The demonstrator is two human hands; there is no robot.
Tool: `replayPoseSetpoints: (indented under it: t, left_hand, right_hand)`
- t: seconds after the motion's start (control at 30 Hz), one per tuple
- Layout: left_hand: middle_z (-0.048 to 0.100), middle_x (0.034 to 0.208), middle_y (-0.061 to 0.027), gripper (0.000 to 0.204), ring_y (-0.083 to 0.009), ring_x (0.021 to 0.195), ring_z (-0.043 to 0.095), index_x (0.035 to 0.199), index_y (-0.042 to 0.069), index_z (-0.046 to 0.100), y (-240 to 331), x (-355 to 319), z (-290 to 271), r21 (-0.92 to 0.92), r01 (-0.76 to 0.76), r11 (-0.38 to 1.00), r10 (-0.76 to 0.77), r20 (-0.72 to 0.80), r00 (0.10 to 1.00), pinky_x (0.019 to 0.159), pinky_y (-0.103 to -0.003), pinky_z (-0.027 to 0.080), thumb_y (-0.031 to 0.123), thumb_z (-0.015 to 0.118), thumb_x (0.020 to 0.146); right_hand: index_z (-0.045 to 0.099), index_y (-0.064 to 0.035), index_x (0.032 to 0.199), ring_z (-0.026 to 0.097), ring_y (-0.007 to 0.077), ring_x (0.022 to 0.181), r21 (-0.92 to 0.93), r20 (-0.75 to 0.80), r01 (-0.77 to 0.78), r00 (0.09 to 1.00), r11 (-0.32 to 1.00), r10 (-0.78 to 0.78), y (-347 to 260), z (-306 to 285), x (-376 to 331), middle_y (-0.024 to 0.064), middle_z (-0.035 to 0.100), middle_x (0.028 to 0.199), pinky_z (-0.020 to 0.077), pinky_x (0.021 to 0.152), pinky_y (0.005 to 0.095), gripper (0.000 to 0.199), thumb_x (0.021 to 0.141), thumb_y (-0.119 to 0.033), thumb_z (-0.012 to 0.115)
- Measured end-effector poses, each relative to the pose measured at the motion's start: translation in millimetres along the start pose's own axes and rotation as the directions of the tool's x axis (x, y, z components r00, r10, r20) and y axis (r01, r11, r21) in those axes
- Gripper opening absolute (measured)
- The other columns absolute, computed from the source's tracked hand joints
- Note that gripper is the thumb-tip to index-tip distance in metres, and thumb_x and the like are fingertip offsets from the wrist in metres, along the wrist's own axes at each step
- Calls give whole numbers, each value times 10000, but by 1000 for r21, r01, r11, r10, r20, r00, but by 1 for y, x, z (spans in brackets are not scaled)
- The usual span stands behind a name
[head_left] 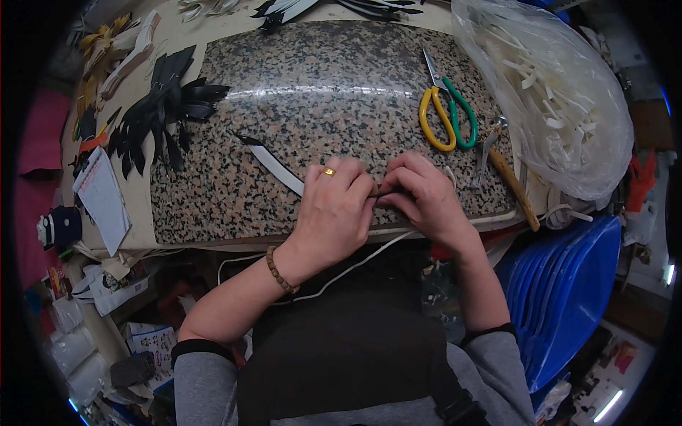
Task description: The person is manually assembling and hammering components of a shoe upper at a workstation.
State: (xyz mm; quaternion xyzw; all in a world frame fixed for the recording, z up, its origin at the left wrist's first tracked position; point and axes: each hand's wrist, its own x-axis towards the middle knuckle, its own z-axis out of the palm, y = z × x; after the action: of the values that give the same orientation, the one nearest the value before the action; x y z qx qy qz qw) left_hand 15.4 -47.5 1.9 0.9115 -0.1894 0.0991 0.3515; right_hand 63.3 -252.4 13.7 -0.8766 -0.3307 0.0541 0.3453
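Note:
A narrow strip [273, 168], white on one face with a black edge and a black tip, runs across the speckled stone slab [320, 64] and passes beneath my left hand [335, 201]. That hand, with a gold ring and a beaded bracelet, has its fingers closed on the strip's near end. My right hand [425, 195] meets it there, thumb and forefinger pinching the dark end of the strip. The fingers hide most of that end. Scissors [440, 106] with one yellow and one green handle lie beyond my right hand, blades pointing away.
Black strips [163, 106] lie bundled at the left, near a white notepad [103, 199]. A wooden-handled hammer [513, 186] rests along the slab's right edge. Behind it is a clear plastic bag [554, 99] of white strips. Stacked blue plastic bins [561, 291] stand at the lower right.

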Motion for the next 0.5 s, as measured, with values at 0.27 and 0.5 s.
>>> replayPoseSetpoints:
  t: [0.27,0.5]
  left_hand:
    - [624,987,-53,161,-272,976,610,915,97,695,-16,-26,-28,36,71,997,-70,-40,997,857,-424,439,79,791,787]
    - [587,980,-81,177,-299,953,604,914,66,662,-20,-24,-24,-16,-1,1000,0,-47,999,827,-433,475,47,778,782]
  right_hand:
    - [634,-42,954,631,321,999,8,44,6,999,1000,-6,-12,-1,3,101,633,1049,540,835,415,232,803,-61,809]
    - [618,-53,962,586,329,991,-66,91,148,986,987,-142,-23,21,19,106,594,990,517,844,433,274,792,-103,828]
